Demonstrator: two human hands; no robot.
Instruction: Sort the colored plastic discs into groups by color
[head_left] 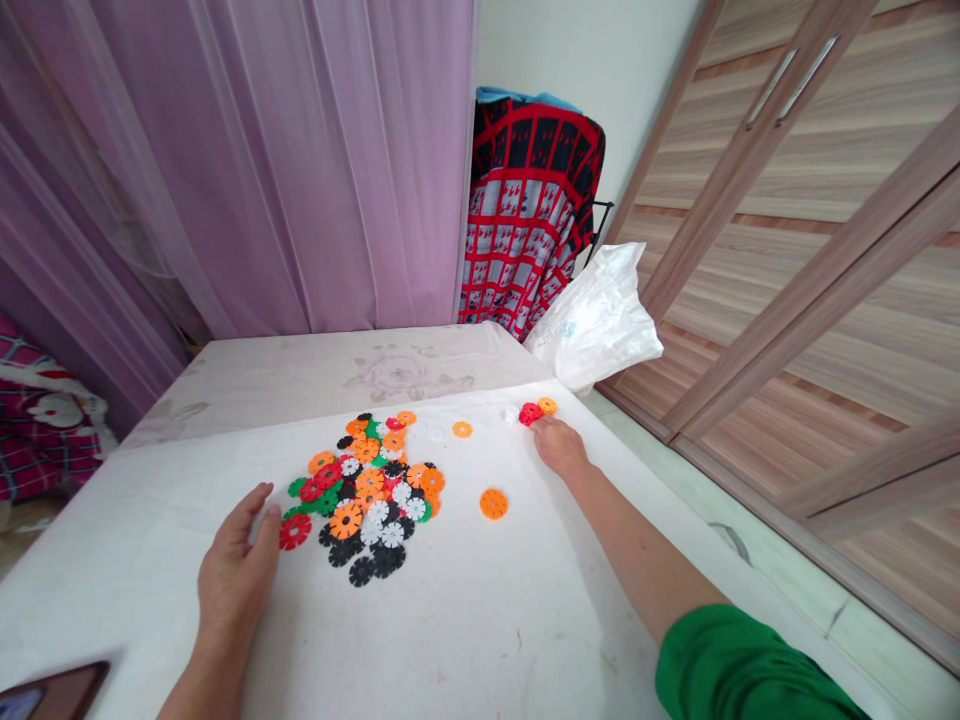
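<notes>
Pictured with the right hand [561, 446] at the red disc [531, 412] near the far right of the desk [427, 640], with grip hidden, impossible to tell whether pinching or merely touching; with the left hand [238, 565] well apart from the right, empty and loosely spread, just beside the discs [370, 485] heaped mid-desk. Apparently light, stiff plastic, likely slick on the flat faces and awkward to lift; best taken by the notched rim, between thumb and fingertip
</notes>
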